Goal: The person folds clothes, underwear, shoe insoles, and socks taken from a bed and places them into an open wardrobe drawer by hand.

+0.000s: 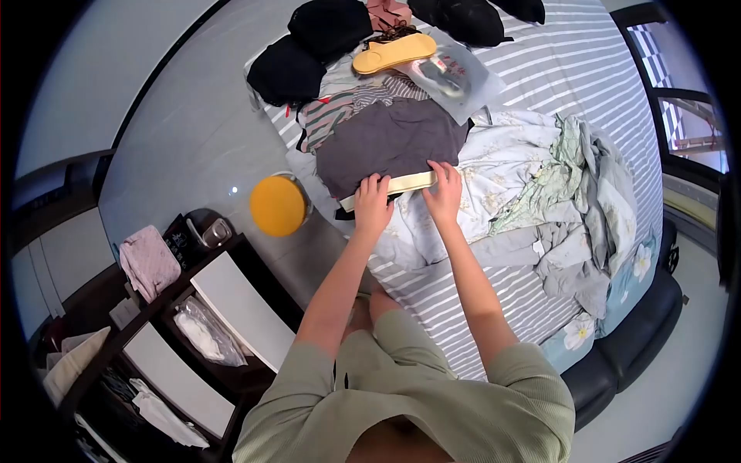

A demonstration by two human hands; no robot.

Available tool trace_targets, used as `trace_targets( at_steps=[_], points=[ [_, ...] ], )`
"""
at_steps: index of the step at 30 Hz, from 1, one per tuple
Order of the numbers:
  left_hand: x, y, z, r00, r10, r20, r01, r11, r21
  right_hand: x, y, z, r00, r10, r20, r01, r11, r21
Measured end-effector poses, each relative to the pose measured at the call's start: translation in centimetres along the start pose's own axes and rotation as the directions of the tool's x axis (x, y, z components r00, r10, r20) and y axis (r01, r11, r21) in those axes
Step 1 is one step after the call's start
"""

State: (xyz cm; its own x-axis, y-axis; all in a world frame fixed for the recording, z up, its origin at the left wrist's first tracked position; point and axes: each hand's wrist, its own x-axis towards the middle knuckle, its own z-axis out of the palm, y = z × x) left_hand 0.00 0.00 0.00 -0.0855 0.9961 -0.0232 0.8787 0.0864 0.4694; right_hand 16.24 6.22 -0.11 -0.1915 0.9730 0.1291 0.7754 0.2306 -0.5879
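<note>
A dark grey garment [390, 139] lies spread on the bed, with a cream band [413, 183] along its near edge. My left hand [373, 204] has its fingers bent over the left part of this band. Farther right, my right hand [443, 191] grips the band's right end, fingertips on top. Both thumbs are partly hidden. Beyond the grey garment lie striped clothes [332, 119], a yellow insole [395, 54] and a clear plastic bag [455, 81]. Beside my right hand is crumpled pale floral bedding [502, 154].
Black bundles [285, 71] sit at the bed's far end. A yellow round stool [278, 206] stands left of the bed. At lower left is a dark shelf unit [247, 270] with a pink cloth [150, 261]. A black padded headboard [641, 347] borders the right.
</note>
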Motion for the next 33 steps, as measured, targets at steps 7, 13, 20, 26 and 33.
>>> trace_targets(
  at_steps=[7, 13, 20, 26, 33],
  points=[
    [2.1, 2.3, 1.3, 0.982, -0.185, 0.027, 0.176, 0.962, 0.211, 1.7, 1.0, -0.7, 0.999, -0.043, 0.023, 0.041, 0.996, 0.085],
    [2.6, 2.8, 0.4, 0.961, -0.276, -0.004, 0.273, 0.946, 0.173, 1.6, -1.6, -2.0, 0.997, -0.066, 0.032, 0.058, 0.978, 0.198],
    [2.9, 2.4, -2.7, 0.912, -0.408, -0.047, 0.392, 0.898, -0.201, -0.7, -4.5, -3.4, 0.996, -0.079, 0.034, 0.065, 0.948, 0.311],
    [0.7, 1.5, -5.3, 0.902, -0.426, -0.069, 0.280, 0.699, -0.659, -2.4, -8.3, -3.6, 0.962, -0.200, 0.186, 0.066, 0.830, 0.553],
    [-2.2, -0.1, -13.5, 0.783, -0.427, 0.452, 0.414, -0.184, -0.891, -2.4, -10.9, -3.2, 0.999, 0.015, 0.041, -0.040, 0.704, 0.709]
  ],
)
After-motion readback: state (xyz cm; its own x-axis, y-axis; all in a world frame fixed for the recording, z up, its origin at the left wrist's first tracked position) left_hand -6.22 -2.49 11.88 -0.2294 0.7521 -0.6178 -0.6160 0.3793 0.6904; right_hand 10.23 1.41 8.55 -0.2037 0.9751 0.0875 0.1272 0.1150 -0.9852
